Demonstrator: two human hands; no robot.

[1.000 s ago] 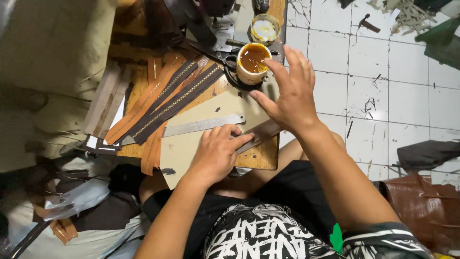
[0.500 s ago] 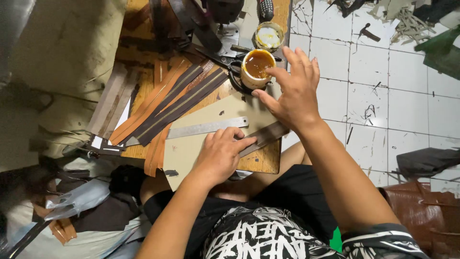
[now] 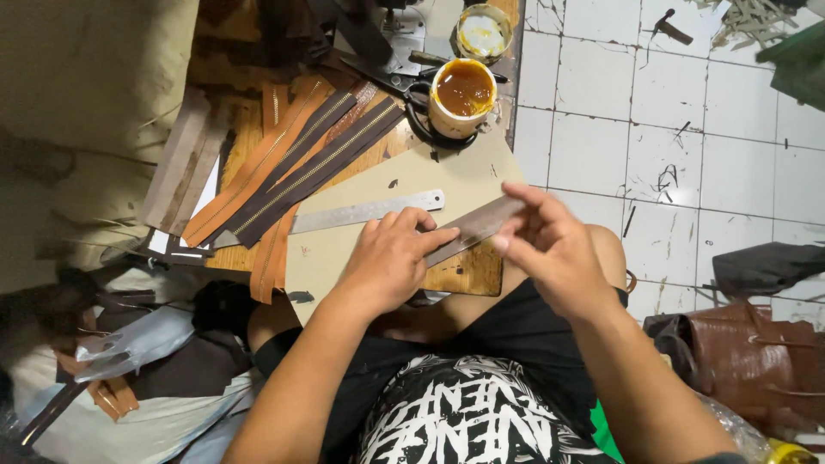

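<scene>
A narrow grey-brown leather strip [image 3: 471, 228] lies slanted across the near right corner of the wooden board [image 3: 468, 275] on my lap. My left hand [image 3: 391, 258] presses flat on the strip's near end. My right hand [image 3: 550, 249] is at the far end, with forefinger over it and thumb under it. A steel ruler [image 3: 361, 212] lies on a beige card sheet [image 3: 447, 176] just beyond my left hand. A can of brown glue [image 3: 462, 90] stands open at the board's far edge.
Brown and tan zipper tapes [image 3: 301, 163] fan over the board's left half, with scissors [image 3: 400, 82] and a second small tin [image 3: 483, 30] behind. White floor tiles [image 3: 687, 155] lie to the right, with a brown leather bag [image 3: 748, 352]. Scraps pile at the left.
My right hand has come back from the glue can to the far end of the leather strip. My left hand stays pressed on the strip.
</scene>
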